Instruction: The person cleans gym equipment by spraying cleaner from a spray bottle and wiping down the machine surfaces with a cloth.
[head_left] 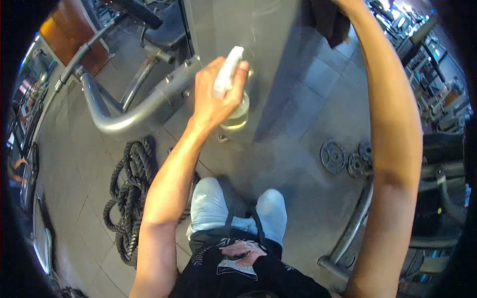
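My left hand (217,92) is closed around the neck of a spray bottle with a white trigger head (230,72). The bottle's clear body (237,115) holds a pale yellowish liquid and hangs below the fist, in front of a grey machine panel (223,27). Stretched up to the top edge, my right hand (349,4) is mostly cut off by the frame. A dark cloth (332,25) hangs from it beside the panel's right side; the fingers on it are largely out of view.
A thick black battle rope (130,198) lies coiled on the floor to the left. Above it curves a grey tubular machine frame (119,121). Several weight plates (333,157) rest at the right, near a bench frame (350,236). More gym equipment lines both sides.
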`<move>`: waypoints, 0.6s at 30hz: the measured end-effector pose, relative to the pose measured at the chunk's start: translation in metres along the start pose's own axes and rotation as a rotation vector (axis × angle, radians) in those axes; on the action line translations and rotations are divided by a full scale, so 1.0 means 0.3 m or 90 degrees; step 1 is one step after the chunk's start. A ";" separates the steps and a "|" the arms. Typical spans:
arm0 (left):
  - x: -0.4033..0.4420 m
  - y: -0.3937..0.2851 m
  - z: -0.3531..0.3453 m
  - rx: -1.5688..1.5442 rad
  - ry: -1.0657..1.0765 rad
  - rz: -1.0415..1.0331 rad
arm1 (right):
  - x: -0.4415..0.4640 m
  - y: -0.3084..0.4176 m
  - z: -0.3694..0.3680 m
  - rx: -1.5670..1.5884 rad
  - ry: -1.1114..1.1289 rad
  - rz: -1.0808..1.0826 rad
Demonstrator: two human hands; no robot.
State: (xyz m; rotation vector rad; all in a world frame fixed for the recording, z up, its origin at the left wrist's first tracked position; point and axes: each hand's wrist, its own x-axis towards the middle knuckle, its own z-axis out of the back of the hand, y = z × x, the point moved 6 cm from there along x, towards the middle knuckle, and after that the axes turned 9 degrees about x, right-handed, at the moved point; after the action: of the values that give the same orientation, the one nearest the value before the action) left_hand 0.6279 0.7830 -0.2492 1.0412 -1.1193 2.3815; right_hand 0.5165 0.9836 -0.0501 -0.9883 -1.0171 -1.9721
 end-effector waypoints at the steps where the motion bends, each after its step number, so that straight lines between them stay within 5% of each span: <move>1: 0.026 0.004 -0.016 0.014 0.012 -0.005 | 0.003 0.014 0.003 0.011 0.049 -0.019; 4: 0.050 0.024 -0.069 0.049 0.049 -0.023 | -0.009 0.002 0.039 0.018 0.090 -0.039; 10: 0.001 0.084 -0.102 0.023 0.086 -0.035 | -0.071 -0.060 -0.016 0.008 -0.165 0.236; 13: -0.101 0.176 -0.138 0.040 0.139 -0.024 | -0.116 -0.021 -0.052 0.108 -0.172 0.140; 14: -0.154 0.213 -0.150 0.041 0.158 -0.019 | -0.181 -0.067 -0.099 -0.305 -0.159 0.365; 16: -0.256 0.246 -0.134 0.026 0.180 -0.015 | -0.358 -0.206 -0.192 -0.186 -0.071 0.145; 18: -0.373 0.279 -0.092 0.011 0.204 0.004 | -0.482 -0.069 -0.290 -0.186 -0.134 0.059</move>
State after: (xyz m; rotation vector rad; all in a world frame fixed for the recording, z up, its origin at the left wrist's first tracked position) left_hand 0.6462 0.7528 -0.3872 0.6286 -0.9868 2.4538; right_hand 0.5400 0.9512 -0.2153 -1.4025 -0.7874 -2.0063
